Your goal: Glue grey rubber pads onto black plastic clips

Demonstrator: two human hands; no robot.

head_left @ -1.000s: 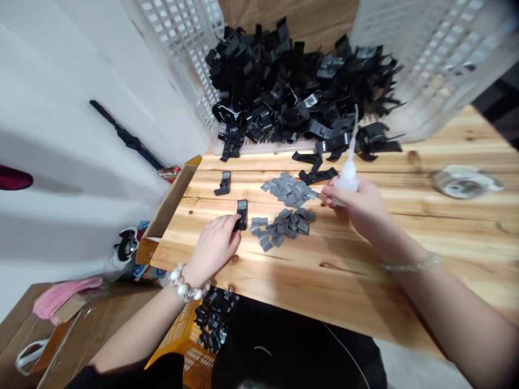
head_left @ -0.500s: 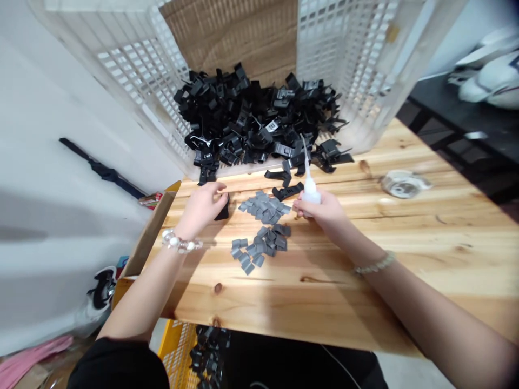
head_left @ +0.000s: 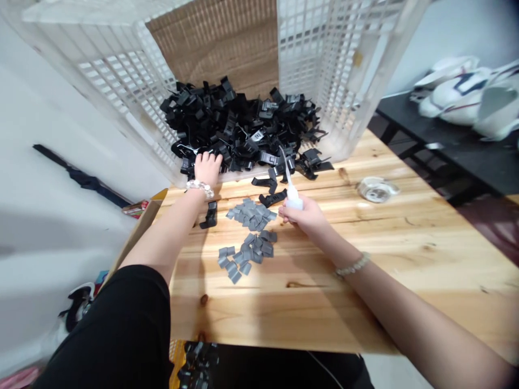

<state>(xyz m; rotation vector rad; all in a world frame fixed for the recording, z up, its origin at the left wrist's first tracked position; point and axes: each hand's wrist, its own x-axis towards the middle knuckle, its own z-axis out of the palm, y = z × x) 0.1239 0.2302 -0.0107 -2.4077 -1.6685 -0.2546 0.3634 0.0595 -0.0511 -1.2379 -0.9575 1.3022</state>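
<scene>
Plainly, right hand [head_left: 307, 217] grasping a smooth white plastic bottle [head_left: 295, 203] over grained wood counter [head_left: 324, 310], left hand [head_left: 207, 170] at bent black clips [head_left: 243, 121] in a lattice basket [head_left: 340, 65], its grip's state impossible to tell.

Just right of centre in the frame, in the right hand [head_left: 305, 217], a small whitish bottle [head_left: 294, 202], nearly upright, its long thin nozzle leaning toward the upper left. Across the upper middle, bent black clips [head_left: 245, 127] in a tangled heap, with the left hand [head_left: 207, 170] at its lower left edge. Left of centre, one loose clip [head_left: 209, 215]. Around the centre, small grey pieces [head_left: 250, 214] in two clusters, one above the other, the lower more scattered.
</scene>
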